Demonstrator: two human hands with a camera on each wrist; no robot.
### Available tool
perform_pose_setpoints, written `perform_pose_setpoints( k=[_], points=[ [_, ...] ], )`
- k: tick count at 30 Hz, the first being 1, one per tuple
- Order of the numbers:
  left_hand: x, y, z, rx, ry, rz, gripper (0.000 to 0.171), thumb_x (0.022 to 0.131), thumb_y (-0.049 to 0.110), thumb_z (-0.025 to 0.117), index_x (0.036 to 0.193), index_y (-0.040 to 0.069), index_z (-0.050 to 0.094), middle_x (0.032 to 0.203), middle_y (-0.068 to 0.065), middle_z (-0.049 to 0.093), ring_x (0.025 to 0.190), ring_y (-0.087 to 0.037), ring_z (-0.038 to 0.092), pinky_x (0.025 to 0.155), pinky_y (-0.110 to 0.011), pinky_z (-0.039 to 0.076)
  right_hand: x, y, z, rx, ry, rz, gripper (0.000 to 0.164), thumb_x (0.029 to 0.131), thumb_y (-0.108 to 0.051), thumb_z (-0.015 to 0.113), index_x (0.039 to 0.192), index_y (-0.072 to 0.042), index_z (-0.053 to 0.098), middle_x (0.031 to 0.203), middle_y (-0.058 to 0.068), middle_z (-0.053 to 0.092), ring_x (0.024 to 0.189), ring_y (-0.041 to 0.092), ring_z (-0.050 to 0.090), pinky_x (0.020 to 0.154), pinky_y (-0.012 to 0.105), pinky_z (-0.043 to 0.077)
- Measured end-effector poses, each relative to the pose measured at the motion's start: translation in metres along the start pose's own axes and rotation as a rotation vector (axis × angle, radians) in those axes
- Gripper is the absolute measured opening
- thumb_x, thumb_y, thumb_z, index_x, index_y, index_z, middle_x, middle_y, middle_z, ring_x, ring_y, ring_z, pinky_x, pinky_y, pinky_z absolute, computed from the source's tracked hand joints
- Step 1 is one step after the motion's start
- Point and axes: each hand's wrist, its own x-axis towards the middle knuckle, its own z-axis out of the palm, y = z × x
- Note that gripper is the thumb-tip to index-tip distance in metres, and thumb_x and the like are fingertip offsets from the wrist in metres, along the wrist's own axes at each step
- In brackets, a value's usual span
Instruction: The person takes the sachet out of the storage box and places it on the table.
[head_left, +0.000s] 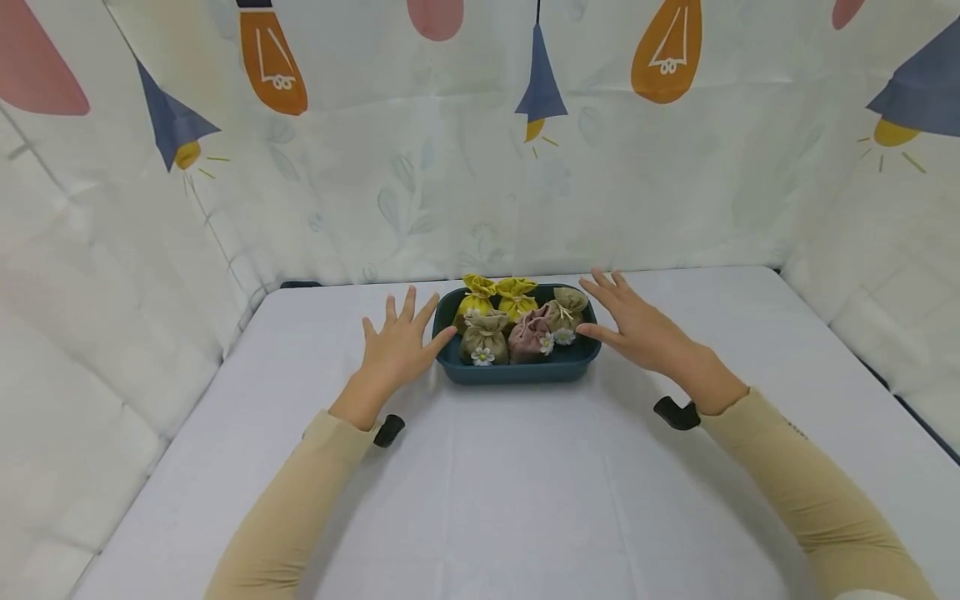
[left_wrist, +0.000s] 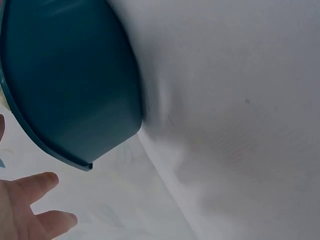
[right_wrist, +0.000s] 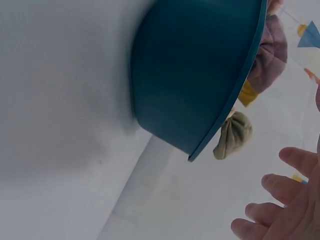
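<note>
A dark teal tub (head_left: 517,373) stands toward the back of the table, holding several small drawstring pouches. Two yellow pouches (head_left: 516,298) sit at its rear; an olive pouch (head_left: 483,335) with a white flower, a pink pouch (head_left: 529,335) and another olive pouch (head_left: 567,310) are nearer the front and right. Fingers spread, my left hand (head_left: 399,346) is beside the tub's left end. My right hand (head_left: 637,327) is at the opposite end, its fingers also spread. Neither hand holds anything; whether the thumbs touch the rim I cannot tell. The right wrist view shows the tub's wall (right_wrist: 195,75) close up.
A white cloth covers the table (head_left: 525,500). Behind and at both sides hang pale curtains (head_left: 465,192) printed with lamps and bulbs. A black wrist mount (head_left: 677,413) is on the right wrist, with another mount (head_left: 389,431) on the left.
</note>
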Motion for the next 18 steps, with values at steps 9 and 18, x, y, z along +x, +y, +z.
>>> perform_pose_setpoints(
  k=[9,18],
  points=[
    [-0.005,0.002,0.002,0.011,-0.051,0.012,0.079,0.105,0.065,0.038,0.167,0.023,0.015,0.171,-0.015,-0.002,0.153,-0.048,-0.001,0.113,-0.079,0.006,-0.001,-0.009,0.013,-0.006,0.093,-0.073,0.07,0.105,-0.037,0.062,0.163,-0.013,0.031,0.169,0.011,0.021,0.154,0.039,0.017,0.108,0.069,0.036],
    [-0.003,0.006,0.006,0.031,-0.071,0.037,0.081,0.104,0.067,0.037,0.167,0.022,0.012,0.171,-0.013,-0.002,0.154,-0.046,0.001,0.114,-0.077,0.01,0.002,-0.011,0.022,-0.024,0.245,-0.223,0.061,0.1,-0.023,0.071,0.153,-0.005,0.048,0.155,0.02,0.046,0.134,0.042,0.051,0.103,0.058,0.048]
  ],
)
